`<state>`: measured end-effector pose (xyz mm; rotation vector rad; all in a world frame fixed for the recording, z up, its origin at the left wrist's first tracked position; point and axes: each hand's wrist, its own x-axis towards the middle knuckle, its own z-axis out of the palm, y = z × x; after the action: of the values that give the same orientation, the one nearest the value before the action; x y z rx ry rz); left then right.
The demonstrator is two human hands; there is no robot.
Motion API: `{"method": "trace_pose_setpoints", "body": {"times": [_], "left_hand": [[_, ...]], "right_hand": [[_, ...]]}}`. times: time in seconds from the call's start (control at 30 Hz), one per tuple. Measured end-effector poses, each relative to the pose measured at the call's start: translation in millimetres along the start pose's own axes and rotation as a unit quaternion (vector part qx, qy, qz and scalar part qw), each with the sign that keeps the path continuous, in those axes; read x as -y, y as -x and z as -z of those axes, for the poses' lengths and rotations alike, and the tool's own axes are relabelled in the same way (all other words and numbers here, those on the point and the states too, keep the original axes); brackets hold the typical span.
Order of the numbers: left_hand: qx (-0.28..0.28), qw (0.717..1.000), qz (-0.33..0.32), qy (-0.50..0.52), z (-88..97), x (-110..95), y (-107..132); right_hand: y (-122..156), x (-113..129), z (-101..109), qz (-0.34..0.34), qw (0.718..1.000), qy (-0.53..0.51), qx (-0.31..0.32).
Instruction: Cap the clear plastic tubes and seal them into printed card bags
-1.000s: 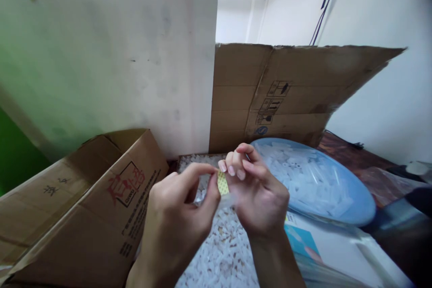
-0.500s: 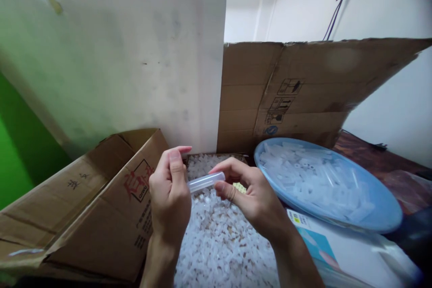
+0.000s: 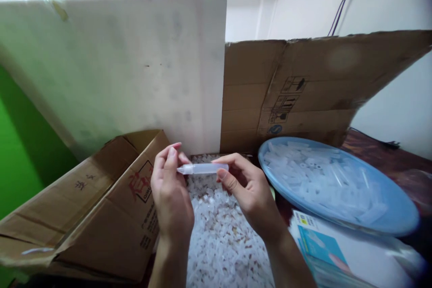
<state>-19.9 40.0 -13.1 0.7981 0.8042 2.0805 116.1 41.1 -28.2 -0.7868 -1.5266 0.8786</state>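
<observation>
Two hands share one small clear plastic tube (image 3: 204,168), held up in the air between them with its long axis running nearly level from left to right. The left hand (image 3: 171,191) pinches the narrow capped tip at the tube's left end between thumb and fingertips; the right hand (image 3: 248,186) grips the blunt right end between thumb and forefinger, its other fingers curled loosely underneath. Neither hand is nearer than the other: each has one end, and the tube bridges the gap between them. Whether the right palm also holds something small I cannot tell.

Directly below the tube lies an open box of small white plastic pieces (image 3: 219,234), heaped loosely and filling the space under both wrists. To the right, just beside the right hand, sits a shallow blue basin (image 3: 401,225) piled with clear tubes (image 3: 320,180) of the same kind. A printed white and blue carton (image 3: 313,243) lies in front of the basin. To the left stands a brown cardboard box (image 3: 101,216) with red print, its flaps open. Behind everything a white board (image 3: 118,67) and a flattened sheet of cardboard (image 3: 303,85) lean upright against a pale wall, with a green surface (image 3: 20,157) at the far left.
</observation>
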Motion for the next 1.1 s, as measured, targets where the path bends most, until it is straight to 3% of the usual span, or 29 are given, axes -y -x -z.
{"method": "trace_pose_setpoints", "body": {"times": [0.17,0.27,0.37,0.57,0.73,0.83,0.93,1.03,1.1], "left_hand": [[-0.056,0.978,0.088,0.182,3.9,-15,-11],[-0.043,0.966,0.129,0.219,10.5,-22,-16],[-0.027,0.964,0.141,0.225,15.7,-24,-18],[-0.066,0.969,0.119,0.205,17.9,-27,-15],[-0.022,0.977,0.103,0.187,15.0,-33,-13],[-0.019,0.979,0.086,0.183,10.4,-23,-14],[-0.036,0.978,0.161,0.129,7.5,2,-15],[-0.016,0.973,0.222,0.065,14.3,29,-21],[-0.060,0.984,0.167,0.020,25.1,38,-29]], "right_hand": [[-1,-10,-4,0.015,0.996,0.087,0.012],[-1,-15,-7,0.028,0.993,0.113,0.026],[-1,-17,-10,0.024,0.992,0.118,0.043],[0,-14,-12,0.029,0.985,0.136,0.099],[1,-14,-12,0.032,0.986,0.126,0.101],[0,-20,-16,0.056,0.988,0.137,0.033],[-2,-28,-22,0.121,0.970,0.207,-0.033],[-1,-38,-28,0.151,0.926,0.345,-0.001],[2,-47,-31,0.121,0.886,0.448,0.024]]}}
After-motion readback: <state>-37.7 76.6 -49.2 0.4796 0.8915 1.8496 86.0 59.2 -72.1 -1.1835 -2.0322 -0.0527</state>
